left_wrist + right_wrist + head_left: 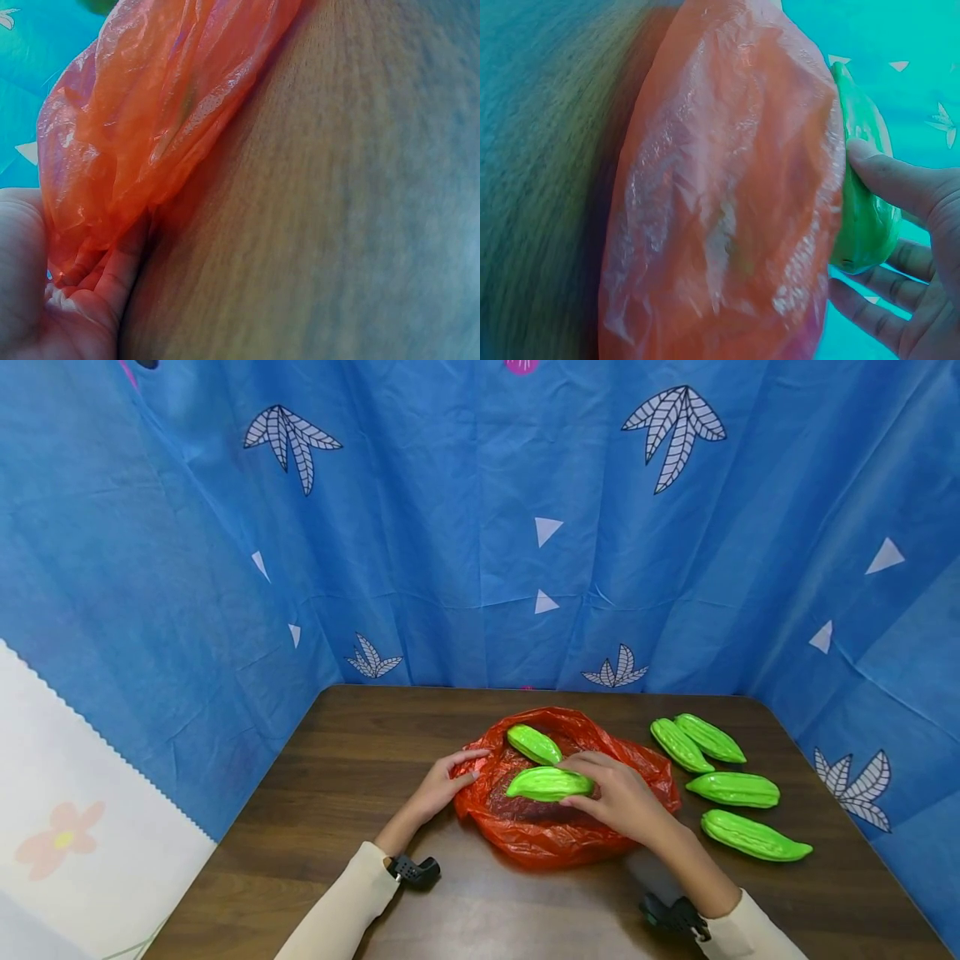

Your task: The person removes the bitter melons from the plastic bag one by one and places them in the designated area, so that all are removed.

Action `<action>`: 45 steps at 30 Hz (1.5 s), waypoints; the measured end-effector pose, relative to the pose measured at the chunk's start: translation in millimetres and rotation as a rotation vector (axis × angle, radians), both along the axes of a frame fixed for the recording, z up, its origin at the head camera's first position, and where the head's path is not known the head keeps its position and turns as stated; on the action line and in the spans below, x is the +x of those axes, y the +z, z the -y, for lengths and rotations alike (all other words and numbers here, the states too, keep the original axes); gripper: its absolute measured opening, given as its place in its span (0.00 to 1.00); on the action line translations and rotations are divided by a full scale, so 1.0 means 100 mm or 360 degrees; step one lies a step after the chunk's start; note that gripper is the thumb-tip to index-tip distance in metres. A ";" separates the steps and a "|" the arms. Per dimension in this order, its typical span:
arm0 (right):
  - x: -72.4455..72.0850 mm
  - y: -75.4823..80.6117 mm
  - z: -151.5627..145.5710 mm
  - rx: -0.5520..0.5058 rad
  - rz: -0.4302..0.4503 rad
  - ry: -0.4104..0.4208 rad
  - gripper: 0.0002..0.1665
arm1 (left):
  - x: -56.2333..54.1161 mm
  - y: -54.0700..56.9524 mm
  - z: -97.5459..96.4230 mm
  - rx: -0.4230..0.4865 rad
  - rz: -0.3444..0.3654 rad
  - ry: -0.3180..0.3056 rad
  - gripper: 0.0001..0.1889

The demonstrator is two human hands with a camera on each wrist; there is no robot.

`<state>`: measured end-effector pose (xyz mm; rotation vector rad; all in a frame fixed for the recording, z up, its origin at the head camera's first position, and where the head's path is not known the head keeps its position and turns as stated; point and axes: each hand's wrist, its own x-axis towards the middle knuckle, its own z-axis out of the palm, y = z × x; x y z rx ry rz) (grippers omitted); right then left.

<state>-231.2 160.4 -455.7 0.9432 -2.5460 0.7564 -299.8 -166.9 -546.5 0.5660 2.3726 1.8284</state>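
A red plastic bag lies with its mouth spread open on the table. Its left rim is held by my left hand, thumb on one side and fingers on the other; in the left wrist view those fingers show partly through the thin plastic. Over the bag's mouth, my right hand grips a bright green, ridged bitter melon by its right end. The right wrist view shows the thumb pressed on this bitter melon, just beyond the bag's edge. Another bitter melon rests inside the bag.
Several more bitter melons lie on the table right of the bag, the nearest bitter melon close to my right forearm. A blue patterned curtain hangs behind the brown wooden table and along its sides.
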 end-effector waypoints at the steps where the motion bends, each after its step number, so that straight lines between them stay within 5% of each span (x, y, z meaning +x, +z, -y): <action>1: 0.01 0.01 -0.01 0.0001 -0.0002 -0.0004 0.30 | 0.00 0.00 0.00 0.0005 -0.0007 -0.0006 0.21; 4: 0.05 0.02 -0.06 0.0003 -0.0017 -0.0017 0.31 | 0.01 0.01 0.01 0.0012 -0.0010 -0.0018 0.21; 12: 0.13 0.03 -0.17 0.0022 -0.0008 -0.0093 0.32 | 0.21 0.25 -0.06 0.0018 0.0004 -0.0011 0.21; 24: 0.27 0.04 -0.34 -0.0005 -0.0005 -0.0192 0.28 | 0.01 -0.01 -0.01 0.0002 -0.0008 -0.0027 0.21; 31: 0.34 0.02 -0.44 -0.0051 -0.0110 -0.0231 0.28 | 0.01 -0.03 -0.01 0.0033 -0.0026 -0.0040 0.21; 45: 0.49 -0.01 -0.64 -0.0049 -0.0103 -0.0332 0.31 | 0.00 -0.02 0.00 0.0010 -0.0020 -0.0030 0.20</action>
